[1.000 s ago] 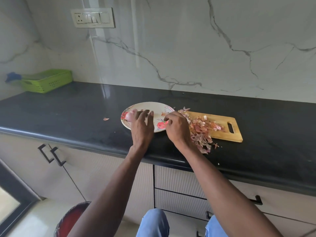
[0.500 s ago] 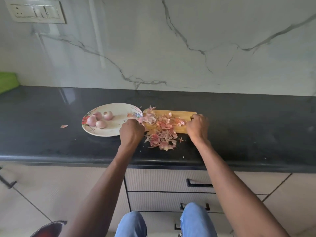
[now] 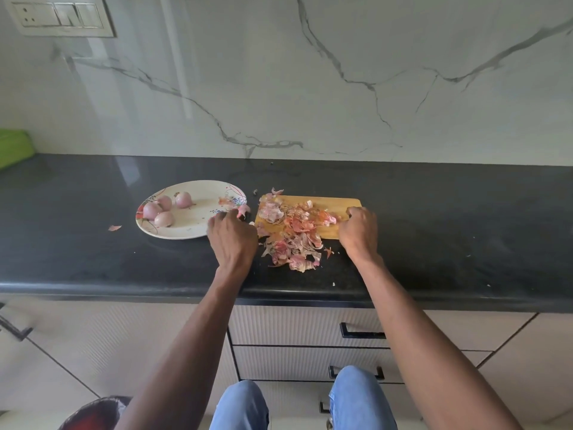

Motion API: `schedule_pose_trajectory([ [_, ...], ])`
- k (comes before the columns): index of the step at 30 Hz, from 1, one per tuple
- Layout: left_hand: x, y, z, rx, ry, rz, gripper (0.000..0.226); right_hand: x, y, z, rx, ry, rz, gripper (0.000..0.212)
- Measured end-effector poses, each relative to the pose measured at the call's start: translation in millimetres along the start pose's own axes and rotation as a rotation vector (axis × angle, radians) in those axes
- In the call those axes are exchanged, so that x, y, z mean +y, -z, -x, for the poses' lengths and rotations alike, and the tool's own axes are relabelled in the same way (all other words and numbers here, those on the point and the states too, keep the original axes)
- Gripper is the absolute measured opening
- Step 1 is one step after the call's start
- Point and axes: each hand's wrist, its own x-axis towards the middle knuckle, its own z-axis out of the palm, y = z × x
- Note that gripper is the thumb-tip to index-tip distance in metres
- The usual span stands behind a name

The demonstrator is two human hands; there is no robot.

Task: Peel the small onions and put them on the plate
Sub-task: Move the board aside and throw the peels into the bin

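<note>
four peeled onions (image 3: 164, 209) lie together on the left part of the plate (image 3: 192, 232), which sits on the black counter (image 3: 93, 259); a few bits of skin lie on the plate's right side near the rim; just right of the plate is a wooden board (image 3: 338, 204) with a heap of skins (image 3: 293, 235) spilling off its near edge onto the counter; the left hand (image 3: 232, 240) rests at the plate's right rim, fingers curled, with a pink scrap at the fingertips, though whether it pinches that scrap cannot be told; the right hand (image 3: 359, 232) sits at the board's right end, fingers curled at its edge, and its grasp cannot be told either; one loose skin flake (image 3: 114, 227) lies left of the plate; a green basket (image 3: 14, 147) shows at far left.
</note>
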Motion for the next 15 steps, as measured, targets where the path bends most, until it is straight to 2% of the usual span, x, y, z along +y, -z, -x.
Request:
schedule_pose_trajectory([
  [2,-4,-2,-10,0.012,-0.027,-0.070,0.044,-1,0,1,0.001,0.010,-0.001,0.024],
  [5,-10,-9,-25,-0.187,-0.062,-0.140,0.043,-2,0,1,0.006,0.018,0.014,0.022],
  [8,-3,-3,-22,-0.286,-0.127,0.103,0.038,-1,-2,1,0.011,0.012,0.017,0.021],
  [10,-1,4,-18,-0.193,-0.060,0.252,0.044,0,-2,0,0.011,0.013,0.016,0.020],
  [12,-6,9,-24,-0.103,0.054,0.287,0.051,1,-4,0,0.010,0.019,0.017,0.020],
  [15,-15,10,-51,-0.182,0.172,0.147,0.049,-2,-8,-1,0.009,0.028,0.023,0.021],
])
